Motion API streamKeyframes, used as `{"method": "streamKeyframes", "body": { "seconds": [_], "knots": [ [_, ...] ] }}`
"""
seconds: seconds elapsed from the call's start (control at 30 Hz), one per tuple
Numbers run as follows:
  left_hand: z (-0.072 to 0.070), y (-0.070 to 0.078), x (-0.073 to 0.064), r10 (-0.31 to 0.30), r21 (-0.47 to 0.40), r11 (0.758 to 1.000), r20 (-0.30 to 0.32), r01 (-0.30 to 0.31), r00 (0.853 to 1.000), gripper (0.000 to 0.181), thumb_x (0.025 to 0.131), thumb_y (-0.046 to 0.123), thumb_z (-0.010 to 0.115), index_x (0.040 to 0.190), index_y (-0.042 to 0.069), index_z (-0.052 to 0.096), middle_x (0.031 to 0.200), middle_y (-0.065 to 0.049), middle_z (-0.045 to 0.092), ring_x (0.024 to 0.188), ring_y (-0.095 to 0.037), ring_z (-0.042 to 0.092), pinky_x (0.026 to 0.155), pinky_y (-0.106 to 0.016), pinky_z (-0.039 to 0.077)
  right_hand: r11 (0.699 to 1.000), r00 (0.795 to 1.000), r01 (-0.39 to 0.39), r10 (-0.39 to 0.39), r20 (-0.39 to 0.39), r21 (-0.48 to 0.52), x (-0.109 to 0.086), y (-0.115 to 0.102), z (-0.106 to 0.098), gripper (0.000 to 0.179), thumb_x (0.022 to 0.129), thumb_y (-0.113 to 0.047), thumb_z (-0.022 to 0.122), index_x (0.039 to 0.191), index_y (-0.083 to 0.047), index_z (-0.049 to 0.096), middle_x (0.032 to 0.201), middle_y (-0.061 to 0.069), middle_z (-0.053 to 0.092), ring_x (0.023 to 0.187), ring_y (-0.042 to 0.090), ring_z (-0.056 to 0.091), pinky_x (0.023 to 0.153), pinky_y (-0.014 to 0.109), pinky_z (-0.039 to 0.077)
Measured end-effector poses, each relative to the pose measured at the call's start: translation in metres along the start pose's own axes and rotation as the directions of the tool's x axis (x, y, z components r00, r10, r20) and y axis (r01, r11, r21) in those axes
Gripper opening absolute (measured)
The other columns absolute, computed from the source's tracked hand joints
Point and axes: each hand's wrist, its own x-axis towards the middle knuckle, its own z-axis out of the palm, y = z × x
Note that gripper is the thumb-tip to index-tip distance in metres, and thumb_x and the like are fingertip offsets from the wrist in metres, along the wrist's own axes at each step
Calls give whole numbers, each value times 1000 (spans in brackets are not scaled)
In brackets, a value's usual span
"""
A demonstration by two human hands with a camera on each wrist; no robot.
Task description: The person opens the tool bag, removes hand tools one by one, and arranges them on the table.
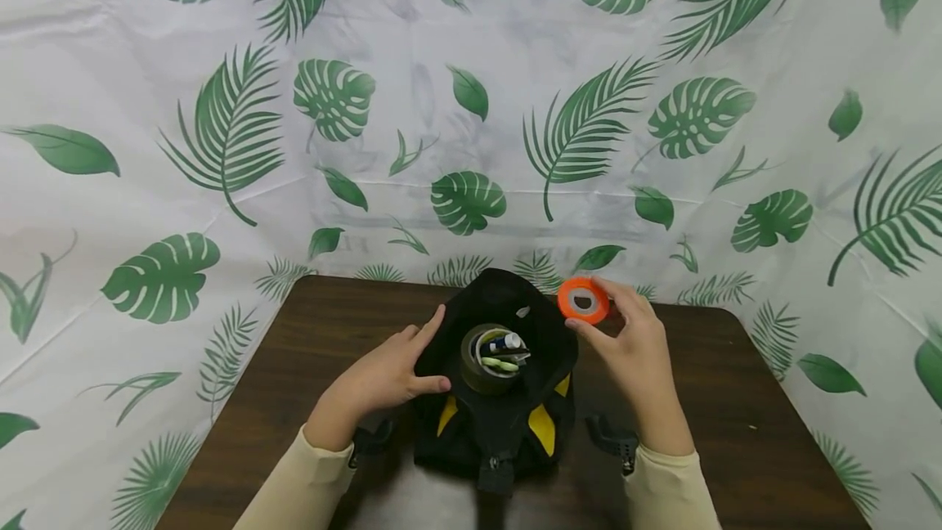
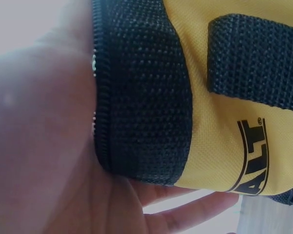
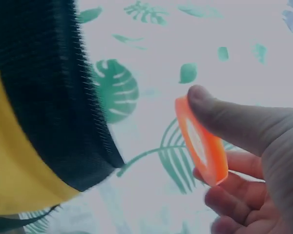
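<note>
A black and yellow tool bag [image 1: 491, 424] stands with its top gaping, its zip edge and strap showing in the left wrist view. My left hand [image 1: 386, 375] rests against the left side of the bag's rim, thumb and index finger spread along it. Beyond the bag's right rim, my right hand [image 1: 634, 342] pinches an orange roll of tape [image 1: 567, 301] between thumb and fingers, held up with its hole facing the head camera. Inside the bag sits a wide brownish tape roll [image 1: 471, 362], and within its ring are a white tube [image 1: 504, 343] and a light green item [image 1: 500, 364].
The dark wooden table [image 1: 287, 366] lies under the bag. Behind it hangs a white cloth with green leaf prints [image 1: 468, 201]. Black straps circle both wrists.
</note>
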Motion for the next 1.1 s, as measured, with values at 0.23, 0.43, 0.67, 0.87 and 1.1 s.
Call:
{"method": "streamKeyframes", "body": {
  "seconds": [0.23, 0.43, 0.67, 0.87, 1.1],
  "knots": [
    [-1, 0, -1, 15, 3, 1000, -6, -15, 1000, 113, 95, 74, 67, 176, 35, -2, 166, -26, 44, 151, -45, 52, 117, -62, 49, 999, 996, -33, 35, -85, 28, 6, 28, -4, 69, 77, -16, 102, 140, -13, 75, 132, 12, 74, 101, 20, 56, 82, 18, 42],
    [-1, 0, -3, 4, 10, 1000, -6, -4, 1000, 113, 95, 76, 65, 177, 35, -2, 168, -25, 43, 152, -45, 51, 118, -64, 49, 963, 969, -237, 245, -45, 124, 6, 74, 2, 66, 85, -27, 97, 145, -18, 72, 120, 7, 70, 92, 16, 52, 73, 18, 42],
    [1, 1, -1, -28, 1, 1000, 2, 28, 1000, 111, 97, 71, 69, 175, 40, -4, 175, -25, 34, 157, -46, 45, 121, -66, 45, 764, 837, -527, 543, 71, 372, -12, 154, 35, 65, 89, -34, 95, 145, -14, 71, 97, -5, 61, 77, 8, 49, 60, 21, 42],
    [0, 2, -1, -32, -7, 999, 7, 32, 999, 111, 97, 72, 69, 175, 41, -4, 176, -25, 32, 158, -46, 42, 122, -66, 43, 744, 819, -541, 572, 43, 393, -30, 190, 61, 65, 90, -28, 93, 147, -11, 68, 97, -1, 59, 75, 9, 49, 59, 20, 42],
    [-1, 3, -1, -38, -15, 999, 9, 38, 999, 111, 97, 69, 71, 176, 39, -3, 176, -25, 31, 159, -46, 42, 123, -67, 42, 758, 827, -544, 557, 76, 360, -36, 199, 64, 73, 93, -26, 91, 155, -5, 59, 109, 20, 71, 61, 5, 62, 57, 22, 56]
  ]
}}
